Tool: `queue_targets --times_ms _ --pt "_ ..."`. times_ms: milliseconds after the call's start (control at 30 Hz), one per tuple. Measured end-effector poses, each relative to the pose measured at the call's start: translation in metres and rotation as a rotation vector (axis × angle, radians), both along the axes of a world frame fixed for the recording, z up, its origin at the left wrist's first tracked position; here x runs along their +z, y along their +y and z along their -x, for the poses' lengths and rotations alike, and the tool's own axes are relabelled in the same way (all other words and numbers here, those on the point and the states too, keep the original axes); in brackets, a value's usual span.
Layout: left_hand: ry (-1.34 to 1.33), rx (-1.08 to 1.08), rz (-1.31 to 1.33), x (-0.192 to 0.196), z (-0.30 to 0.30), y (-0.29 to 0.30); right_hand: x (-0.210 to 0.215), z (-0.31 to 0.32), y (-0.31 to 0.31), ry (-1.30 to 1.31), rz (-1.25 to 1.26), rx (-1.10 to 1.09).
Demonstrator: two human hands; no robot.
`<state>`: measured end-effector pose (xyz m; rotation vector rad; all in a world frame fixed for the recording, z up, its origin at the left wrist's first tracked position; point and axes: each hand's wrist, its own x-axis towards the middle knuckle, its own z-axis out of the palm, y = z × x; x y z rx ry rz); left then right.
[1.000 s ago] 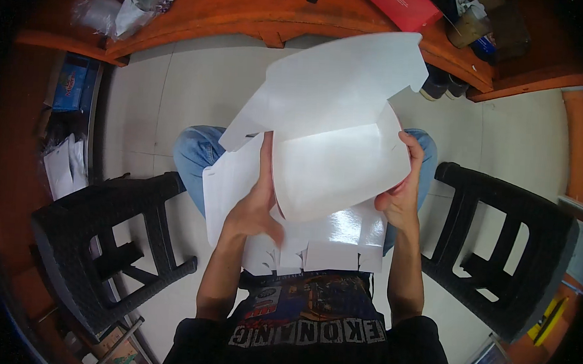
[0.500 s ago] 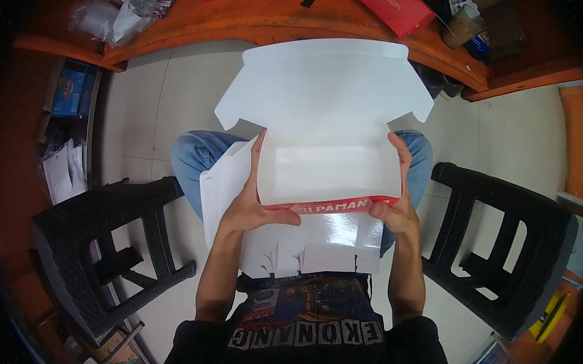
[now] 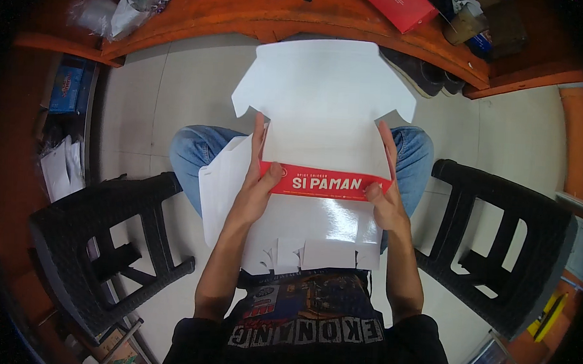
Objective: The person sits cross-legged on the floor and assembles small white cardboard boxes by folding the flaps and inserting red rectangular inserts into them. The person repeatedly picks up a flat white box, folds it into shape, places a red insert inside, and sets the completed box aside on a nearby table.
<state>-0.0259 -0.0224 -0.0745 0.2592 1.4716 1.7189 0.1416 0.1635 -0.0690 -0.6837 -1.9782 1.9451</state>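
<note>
Between my hands is a cardboard food box [image 3: 326,141], white inside, with a red printed front wall. Its white lid [image 3: 320,78] stands raised on the far side, side flaps spread. My left hand [image 3: 258,183] grips the left end, thumb on the red front and fingers along the side wall. At the right end my right hand [image 3: 388,197] holds it the same way. Flat glossy white cardboard sheets [image 3: 289,225] with cut slots lie on my lap under the box. More white cardboard [image 3: 219,178] sticks out by my left thigh.
Black plastic stools stand at the left [image 3: 110,251] and right [image 3: 499,245]. An orange wooden table [image 3: 221,20] spans the far side. It carries plastic bags [image 3: 128,18], a red box [image 3: 399,6] and a cup [image 3: 464,29]. Dark shoes [image 3: 416,73] rest beneath it.
The box has tilted so its red front faces up more, and its lid has shifted left. My left thumb has moved up onto the front wall. Both hands still hold the box.
</note>
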Motion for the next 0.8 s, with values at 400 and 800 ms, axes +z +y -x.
queue_targets --times_ms 400,800 --pt "0.031 -0.223 0.071 0.028 0.002 0.003 0.012 -0.006 0.012 -0.114 0.126 0.047" --pt "0.461 -0.185 -0.04 0.035 0.016 -0.004 0.015 0.009 0.016 0.209 0.169 0.055"
